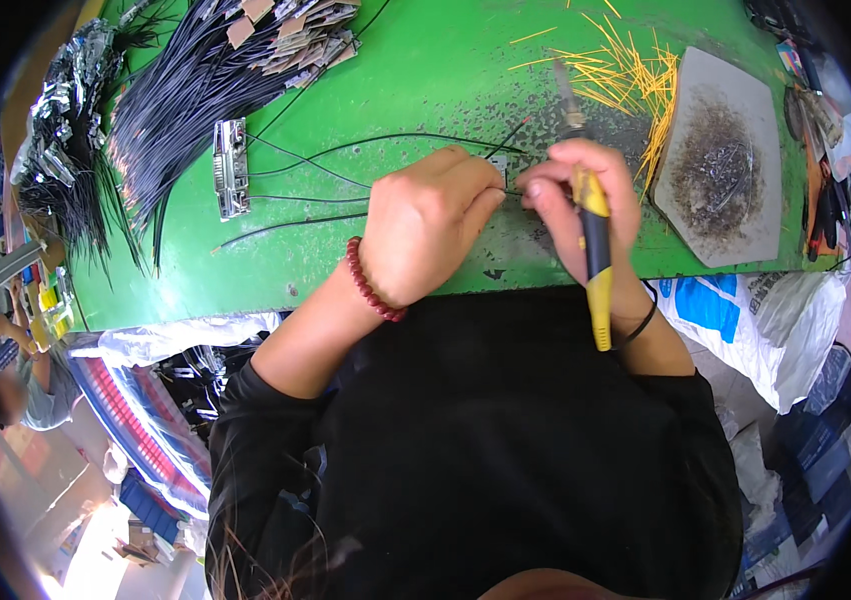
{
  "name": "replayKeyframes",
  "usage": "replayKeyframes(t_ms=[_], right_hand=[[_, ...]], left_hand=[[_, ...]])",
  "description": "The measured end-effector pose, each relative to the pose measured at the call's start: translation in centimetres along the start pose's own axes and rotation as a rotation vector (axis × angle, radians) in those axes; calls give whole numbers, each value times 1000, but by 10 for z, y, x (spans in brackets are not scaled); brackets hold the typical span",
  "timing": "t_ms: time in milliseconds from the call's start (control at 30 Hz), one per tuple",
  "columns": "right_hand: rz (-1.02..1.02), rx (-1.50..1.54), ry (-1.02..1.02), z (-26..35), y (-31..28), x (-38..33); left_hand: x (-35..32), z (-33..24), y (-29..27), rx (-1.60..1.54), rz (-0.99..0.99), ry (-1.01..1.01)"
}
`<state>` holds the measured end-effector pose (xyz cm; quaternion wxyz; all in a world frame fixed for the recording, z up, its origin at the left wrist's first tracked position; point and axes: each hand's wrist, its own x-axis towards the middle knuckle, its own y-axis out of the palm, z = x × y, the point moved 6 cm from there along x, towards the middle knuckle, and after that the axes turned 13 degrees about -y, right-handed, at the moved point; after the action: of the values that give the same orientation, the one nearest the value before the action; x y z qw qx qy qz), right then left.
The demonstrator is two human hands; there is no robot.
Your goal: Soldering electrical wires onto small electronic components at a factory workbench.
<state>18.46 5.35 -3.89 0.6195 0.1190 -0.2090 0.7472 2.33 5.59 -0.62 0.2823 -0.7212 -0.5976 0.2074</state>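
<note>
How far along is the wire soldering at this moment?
Looks done: uncertain; a few black wires lie spread beside a metal clip. In hand: left hand pinches a thin wire; right hand holds the yellow-handled soldering iron. Left: a large bundle of black wires.

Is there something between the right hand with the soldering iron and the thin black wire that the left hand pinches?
Nothing visible: right hand, soldering iron, left hand and wire meet directly.

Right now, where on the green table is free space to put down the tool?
Bare green table lies between the black wire bundle and the yellow wire pieces. Another free strip runs along the near edge, left of the left hand. Crowded: around the grey tray and the right hand.
</note>
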Motion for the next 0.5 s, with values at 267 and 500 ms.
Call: replayKeyframes(t_ms=[267,500], right_hand=[[-34,1,-76,6,0,-2],[-6,-123,-205,12,-9,-4]], left_hand=[[-2,3,1,-89,-34,-87],[-1,3,2,-126,-30,-117]])
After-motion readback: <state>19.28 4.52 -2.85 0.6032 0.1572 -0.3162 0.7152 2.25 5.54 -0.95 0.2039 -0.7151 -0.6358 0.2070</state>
